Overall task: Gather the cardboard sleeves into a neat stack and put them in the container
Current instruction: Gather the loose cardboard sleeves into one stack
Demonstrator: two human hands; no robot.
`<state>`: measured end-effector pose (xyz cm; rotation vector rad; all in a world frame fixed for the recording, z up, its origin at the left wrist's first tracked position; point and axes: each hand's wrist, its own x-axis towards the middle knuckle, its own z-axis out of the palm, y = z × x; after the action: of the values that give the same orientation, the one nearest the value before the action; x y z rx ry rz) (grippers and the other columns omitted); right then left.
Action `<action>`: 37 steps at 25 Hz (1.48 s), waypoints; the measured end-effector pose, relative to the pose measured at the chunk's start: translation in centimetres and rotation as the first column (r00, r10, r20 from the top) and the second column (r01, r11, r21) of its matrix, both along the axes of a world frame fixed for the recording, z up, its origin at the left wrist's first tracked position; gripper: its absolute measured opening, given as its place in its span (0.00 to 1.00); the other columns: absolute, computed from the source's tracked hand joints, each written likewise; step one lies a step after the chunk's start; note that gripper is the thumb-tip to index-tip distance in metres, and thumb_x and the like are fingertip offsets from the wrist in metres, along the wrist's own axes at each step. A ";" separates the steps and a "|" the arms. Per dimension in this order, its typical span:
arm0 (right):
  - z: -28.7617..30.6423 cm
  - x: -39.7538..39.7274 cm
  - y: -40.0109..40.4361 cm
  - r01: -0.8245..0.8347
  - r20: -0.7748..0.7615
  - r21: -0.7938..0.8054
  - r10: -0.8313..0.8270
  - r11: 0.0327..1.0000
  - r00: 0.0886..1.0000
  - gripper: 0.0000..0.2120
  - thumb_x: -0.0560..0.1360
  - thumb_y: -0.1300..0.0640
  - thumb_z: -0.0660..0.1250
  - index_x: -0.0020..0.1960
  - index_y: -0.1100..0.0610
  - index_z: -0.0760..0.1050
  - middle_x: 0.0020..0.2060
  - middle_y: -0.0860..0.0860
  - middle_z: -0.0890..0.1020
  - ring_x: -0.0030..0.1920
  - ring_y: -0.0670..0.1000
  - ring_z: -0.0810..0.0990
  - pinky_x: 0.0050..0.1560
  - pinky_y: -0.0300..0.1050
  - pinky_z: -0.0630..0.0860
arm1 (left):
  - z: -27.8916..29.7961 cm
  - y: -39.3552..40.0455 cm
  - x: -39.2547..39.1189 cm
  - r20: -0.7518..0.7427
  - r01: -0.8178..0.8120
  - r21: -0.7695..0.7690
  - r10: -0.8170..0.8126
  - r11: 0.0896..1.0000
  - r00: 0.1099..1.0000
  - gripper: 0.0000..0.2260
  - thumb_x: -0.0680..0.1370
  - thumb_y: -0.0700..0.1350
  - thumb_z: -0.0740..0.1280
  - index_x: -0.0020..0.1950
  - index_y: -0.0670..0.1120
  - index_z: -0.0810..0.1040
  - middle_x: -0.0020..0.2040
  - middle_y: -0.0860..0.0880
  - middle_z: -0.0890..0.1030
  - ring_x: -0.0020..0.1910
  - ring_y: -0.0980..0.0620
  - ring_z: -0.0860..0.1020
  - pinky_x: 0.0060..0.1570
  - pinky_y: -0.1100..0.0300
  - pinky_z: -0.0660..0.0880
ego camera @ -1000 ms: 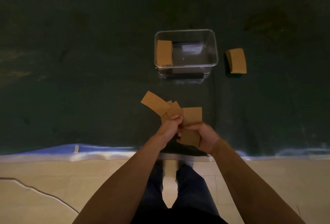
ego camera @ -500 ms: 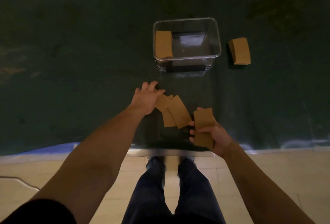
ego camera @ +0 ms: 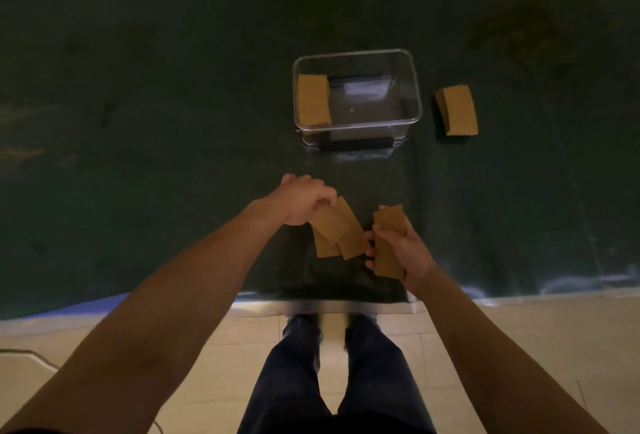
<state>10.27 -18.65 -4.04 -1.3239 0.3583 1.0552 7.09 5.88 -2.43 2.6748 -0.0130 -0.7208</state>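
Observation:
Several flat brown cardboard sleeves (ego camera: 341,234) lie fanned on the dark green cloth near its front edge. My left hand (ego camera: 298,199) grips the far end of the top loose sleeve. Just to the right, my right hand (ego camera: 401,246) holds a small stack of sleeves (ego camera: 389,241) upright above the cloth. The clear plastic container (ego camera: 412,87) stands farther back, with a stack of sleeves (ego camera: 313,99) against its left wall. Another neat stack of sleeves (ego camera: 457,110) lies on the cloth to the right of the container.
The dark green cloth (ego camera: 156,122) covers the whole work surface, and its front edge runs just behind my hands. Below it are pale floor tiles (ego camera: 519,336), my legs in dark trousers, and a thin cable (ego camera: 31,355) at the lower left.
My left hand left the held stack, reached out to the loose sleeves and closed on one. My right hand shifted slightly right with its stack. The camera dipped then rose again.

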 end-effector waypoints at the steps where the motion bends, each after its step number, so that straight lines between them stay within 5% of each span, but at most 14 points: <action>1: 0.0 0.1 0.0 0.024 0.006 -0.003 -0.024 1.000 1.000 0.17 0.78 0.60 0.67 0.63 0.44 0.73 0.43 0.57 0.82 0.37 0.55 0.80 0.39 0.55 0.80 | 0.2 -1.1 0.4 0.014 0.060 0.022 -0.060 0.998 0.998 0.13 0.80 0.42 0.61 0.60 0.55 0.76 0.56 0.50 0.76 0.58 0.46 0.71 0.59 0.47 0.63; 5: -0.5 0.4 -1.2 0.097 0.010 -0.037 -0.097 0.995 0.995 0.15 0.77 0.58 0.68 0.60 0.43 0.74 0.42 0.55 0.83 0.36 0.54 0.82 0.37 0.53 0.81 | -0.7 -4.9 1.3 -0.035 0.229 0.161 -0.227 0.960 0.973 0.27 0.79 0.39 0.64 0.75 0.57 0.64 0.64 0.47 0.73 0.66 0.43 0.67 0.68 0.42 0.60; 8: -1.0 0.7 -2.4 0.116 0.022 -0.076 -0.115 0.990 0.993 0.14 0.77 0.58 0.69 0.59 0.43 0.74 0.42 0.55 0.84 0.35 0.54 0.82 0.36 0.52 0.81 | -1.5 -5.2 1.5 -0.085 0.325 0.270 -0.314 0.906 0.946 0.30 0.78 0.39 0.66 0.77 0.54 0.62 0.68 0.45 0.71 0.69 0.42 0.65 0.71 0.40 0.57; 15: -0.9 1.0 -2.2 0.081 0.074 -0.078 -0.075 0.994 0.994 0.14 0.76 0.56 0.70 0.57 0.40 0.75 0.40 0.54 0.82 0.33 0.52 0.80 0.35 0.49 0.80 | -0.8 -5.6 1.7 0.048 0.353 0.268 -0.378 0.897 0.925 0.19 0.73 0.40 0.71 0.62 0.50 0.74 0.62 0.45 0.67 0.61 0.42 0.66 0.60 0.45 0.67; 18: -0.3 1.4 -1.5 -0.107 0.186 -0.152 0.135 0.983 0.973 0.21 0.72 0.54 0.75 0.58 0.37 0.72 0.44 0.53 0.82 0.36 0.50 0.81 0.36 0.46 0.81 | 0.3 -5.7 2.4 -0.009 0.389 0.180 -0.394 0.903 0.919 0.08 0.74 0.43 0.70 0.49 0.53 0.75 0.53 0.51 0.75 0.59 0.46 0.69 0.66 0.42 0.61; 21: 0.4 1.6 -0.3 -0.345 0.242 -0.176 0.380 0.922 0.893 0.30 0.69 0.53 0.77 0.66 0.43 0.68 0.52 0.49 0.81 0.50 0.52 0.82 0.42 0.43 0.81 | 1.8 -6.4 3.0 -0.036 0.317 0.002 -0.316 0.949 0.948 0.09 0.73 0.40 0.70 0.39 0.53 0.73 0.38 0.57 0.76 0.49 0.51 0.74 0.70 0.40 0.51; 23: 0.8 1.5 0.4 -0.412 0.223 -0.160 0.439 0.897 0.871 0.27 0.70 0.52 0.77 0.65 0.47 0.71 0.54 0.50 0.82 0.54 0.52 0.82 0.47 0.44 0.78 | 2.5 -7.0 3.5 0.029 0.325 -0.006 -0.324 0.946 0.946 0.10 0.71 0.40 0.71 0.38 0.52 0.72 0.35 0.57 0.74 0.46 0.52 0.72 0.69 0.41 0.55; 25: 1.4 1.2 0.8 -0.414 0.104 -0.016 0.414 0.910 0.904 0.23 0.73 0.54 0.73 0.65 0.50 0.72 0.51 0.55 0.85 0.51 0.55 0.84 0.46 0.48 0.81 | 3.1 -7.3 3.4 0.080 0.309 0.021 -0.309 0.951 0.948 0.09 0.71 0.41 0.69 0.41 0.53 0.70 0.39 0.55 0.73 0.47 0.49 0.68 0.58 0.45 0.66; 27: 1.7 1.1 1.0 -0.381 0.021 0.086 0.381 0.921 0.925 0.20 0.76 0.60 0.66 0.67 0.52 0.70 0.49 0.59 0.85 0.47 0.59 0.85 0.44 0.52 0.83 | 3.6 -7.4 2.8 0.149 0.220 -0.054 -0.210 0.974 0.966 0.13 0.70 0.41 0.69 0.44 0.55 0.67 0.42 0.53 0.72 0.48 0.48 0.67 0.48 0.51 0.66; 30: 2.1 1.0 1.3 -0.262 -0.047 0.160 0.273 0.952 0.961 0.25 0.76 0.67 0.59 0.70 0.51 0.67 0.45 0.62 0.83 0.40 0.59 0.83 0.42 0.55 0.82 | 3.6 -7.4 1.5 0.340 0.115 -0.099 -0.075 0.988 0.937 0.25 0.67 0.41 0.74 0.60 0.55 0.71 0.58 0.50 0.73 0.59 0.48 0.70 0.56 0.52 0.63; 33: 2.6 0.9 1.2 -0.169 -0.096 0.245 0.197 0.955 0.976 0.30 0.73 0.69 0.59 0.70 0.47 0.67 0.42 0.61 0.82 0.37 0.58 0.81 0.42 0.57 0.81 | 3.8 -7.0 0.5 0.144 -0.131 -0.273 0.175 0.953 0.974 0.44 0.70 0.45 0.75 0.78 0.59 0.53 0.74 0.48 0.66 0.70 0.47 0.67 0.66 0.47 0.67; 37: 2.9 1.2 1.4 -0.096 -0.154 0.200 0.128 0.975 0.980 0.27 0.72 0.68 0.60 0.67 0.50 0.71 0.43 0.60 0.85 0.39 0.59 0.85 0.36 0.53 0.82 | 4.0 -7.3 -0.6 -0.058 -0.212 -0.459 0.209 0.863 0.976 0.55 0.66 0.49 0.78 0.76 0.69 0.40 0.78 0.50 0.59 0.69 0.46 0.70 0.65 0.46 0.72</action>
<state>11.52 -17.23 -1.13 -1.0970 0.3000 1.2678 6.48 -1.43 1.57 2.1725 0.0965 -0.5702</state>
